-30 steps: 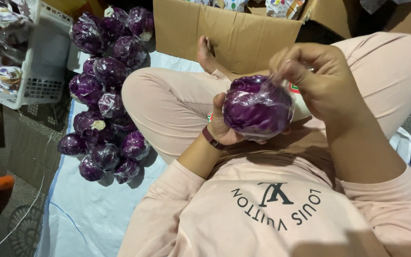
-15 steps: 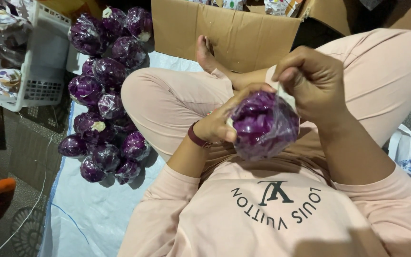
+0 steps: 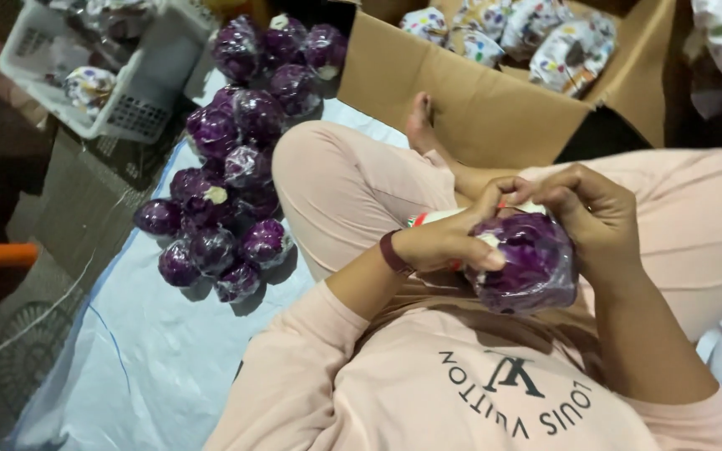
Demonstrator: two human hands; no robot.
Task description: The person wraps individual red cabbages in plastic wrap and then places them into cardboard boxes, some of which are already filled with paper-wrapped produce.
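Head view: both hands on one wrapped purple cabbage (image 3: 521, 260), held over the lap.
Cabbage sits between the hands, roughly round, no clear long axis. Left hand (image 3: 453, 238) is curled against its left and top side, fingers closed on the film; right hand (image 3: 588, 209) pinches the wrap at the upper right edge, fingertips closed. Both touch it, neither nearer. Something white with a red edge shows just behind the cabbage; can't tell what. Left of the knee: pile of wrapped purple cabbages (image 3: 236, 159) on a pale blue sheet (image 3: 152, 359). Ahead: open brown cardboard box (image 3: 478, 100) holding bundles in white spotted paper (image 3: 545, 38). Far left: white plastic basket (image 3: 119, 92).
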